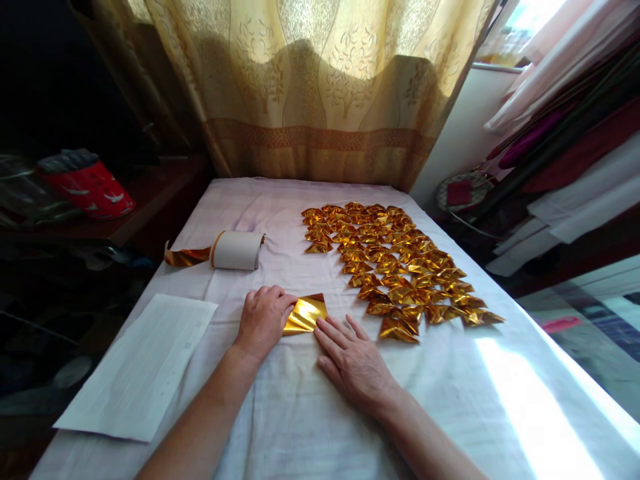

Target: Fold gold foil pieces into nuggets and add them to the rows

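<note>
A folded sheet of gold foil paper (306, 313) lies on the white cloth-covered table (280, 400) in front of me. My left hand (263, 320) is curled, its fingers pressing on the sheet's left edge. My right hand (353, 360) lies flat with fingers stretched out, the fingertips touching the sheet's lower right corner. Several folded gold foil pieces (395, 263) are laid out in rows to the right and behind the sheet.
A white roll with a gold foil tail (235, 251) lies behind my left hand. A white paper sheet (143, 363) rests at the table's left edge. A yellow curtain (320, 87) hangs behind. Stacked fabrics (565, 127) stand right, a red item (93, 187) left.
</note>
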### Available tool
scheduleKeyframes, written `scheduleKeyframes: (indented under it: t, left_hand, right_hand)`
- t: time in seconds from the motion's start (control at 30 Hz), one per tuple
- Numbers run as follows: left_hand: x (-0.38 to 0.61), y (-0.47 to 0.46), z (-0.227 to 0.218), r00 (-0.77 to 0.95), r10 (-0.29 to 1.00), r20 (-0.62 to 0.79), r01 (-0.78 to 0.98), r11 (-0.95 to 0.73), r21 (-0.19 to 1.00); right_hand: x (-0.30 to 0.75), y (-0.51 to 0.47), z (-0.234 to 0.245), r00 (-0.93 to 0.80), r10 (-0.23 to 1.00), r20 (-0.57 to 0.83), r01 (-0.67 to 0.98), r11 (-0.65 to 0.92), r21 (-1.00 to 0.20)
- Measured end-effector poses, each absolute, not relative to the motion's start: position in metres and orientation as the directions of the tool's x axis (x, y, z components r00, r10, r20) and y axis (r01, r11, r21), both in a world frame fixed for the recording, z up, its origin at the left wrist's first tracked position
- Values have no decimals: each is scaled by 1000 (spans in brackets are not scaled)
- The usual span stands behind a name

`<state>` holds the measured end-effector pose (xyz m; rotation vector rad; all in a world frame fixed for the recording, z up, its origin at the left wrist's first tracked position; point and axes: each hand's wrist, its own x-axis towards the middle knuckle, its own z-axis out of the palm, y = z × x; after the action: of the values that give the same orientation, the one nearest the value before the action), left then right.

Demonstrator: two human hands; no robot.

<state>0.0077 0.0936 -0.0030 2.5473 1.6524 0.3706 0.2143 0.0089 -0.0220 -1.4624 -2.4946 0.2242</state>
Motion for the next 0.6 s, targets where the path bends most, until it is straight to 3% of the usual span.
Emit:
scheduleKeyframes:
  t: [0.37,0.6]
  left_hand:
    - [34,64,5,296,944,142,944,-312,104]
    - [10,67,6,385,922,50,902,-387,194]
  right_hand:
    - [210,5,-20,-426,899,106,865,439,-244]
    - [210,1,-22,-371,917,148,888,397,-232]
